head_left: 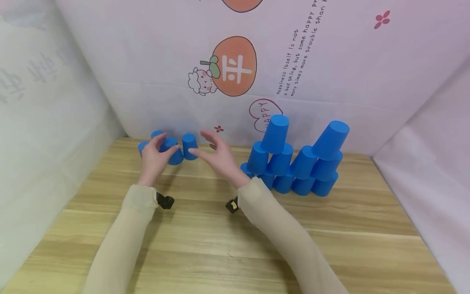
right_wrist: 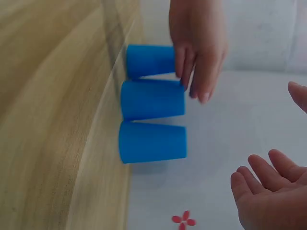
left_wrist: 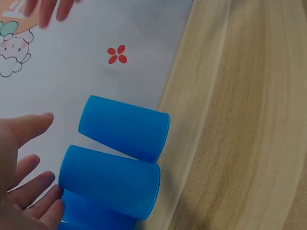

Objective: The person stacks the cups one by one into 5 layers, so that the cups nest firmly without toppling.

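Several blue plastic cups stand upside down at the table's back left. My left hand (head_left: 154, 158) is at the top of the middle cup (head_left: 174, 154), thumb and fingers spread apart. In the left wrist view, the left hand's fingertips (left_wrist: 50, 199) lie close to that cup's base; whether they touch is unclear. Just right of it stands another cup (head_left: 189, 148). Beside this one, my right hand (head_left: 219, 157) hovers with thumb and fingers wide apart, holding nothing. The right wrist view shows a gap between the right hand (right_wrist: 273, 191) and the nearest cup (right_wrist: 153, 142).
On the right, more blue cups are stacked upside down in tiers, with one top cup (head_left: 275, 134) and another top cup (head_left: 331, 139). The right forearm partly hides the lower row. A printed cloth (head_left: 165, 49) hangs behind the wooden table (head_left: 205, 245).
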Motion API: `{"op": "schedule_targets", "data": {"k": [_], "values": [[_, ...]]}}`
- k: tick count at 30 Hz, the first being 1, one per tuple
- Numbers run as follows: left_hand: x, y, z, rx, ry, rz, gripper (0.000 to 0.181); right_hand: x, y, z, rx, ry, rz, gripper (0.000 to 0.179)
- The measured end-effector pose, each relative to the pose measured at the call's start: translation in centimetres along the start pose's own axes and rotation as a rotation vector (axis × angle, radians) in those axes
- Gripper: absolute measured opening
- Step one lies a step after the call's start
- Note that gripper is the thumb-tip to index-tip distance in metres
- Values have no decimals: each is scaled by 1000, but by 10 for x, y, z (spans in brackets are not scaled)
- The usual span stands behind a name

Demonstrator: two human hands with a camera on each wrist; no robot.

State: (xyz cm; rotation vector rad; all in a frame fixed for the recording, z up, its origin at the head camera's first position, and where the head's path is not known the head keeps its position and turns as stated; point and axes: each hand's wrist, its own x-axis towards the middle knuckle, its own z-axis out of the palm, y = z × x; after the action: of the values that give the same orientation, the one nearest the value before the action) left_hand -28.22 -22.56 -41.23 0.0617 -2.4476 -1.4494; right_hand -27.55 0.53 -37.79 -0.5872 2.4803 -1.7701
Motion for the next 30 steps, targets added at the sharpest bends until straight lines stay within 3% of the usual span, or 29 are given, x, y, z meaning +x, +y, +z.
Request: {"op": "schedule_targets", "data": {"k": [5, 10, 18, 30], "values": [[11, -4, 3, 46, -40, -33, 71, 35, 6, 9, -10, -22, 66, 75], [17, -9, 8, 107, -46, -57, 69, 53, 10, 18, -75, -30, 100, 75], [17, -13, 5, 125, -20, -59, 63, 59, 19, 28, -144, -104, 131, 81], [18, -16, 3, 152, -59, -38, 61, 66, 35, 33, -145, -159, 157, 90]]}}
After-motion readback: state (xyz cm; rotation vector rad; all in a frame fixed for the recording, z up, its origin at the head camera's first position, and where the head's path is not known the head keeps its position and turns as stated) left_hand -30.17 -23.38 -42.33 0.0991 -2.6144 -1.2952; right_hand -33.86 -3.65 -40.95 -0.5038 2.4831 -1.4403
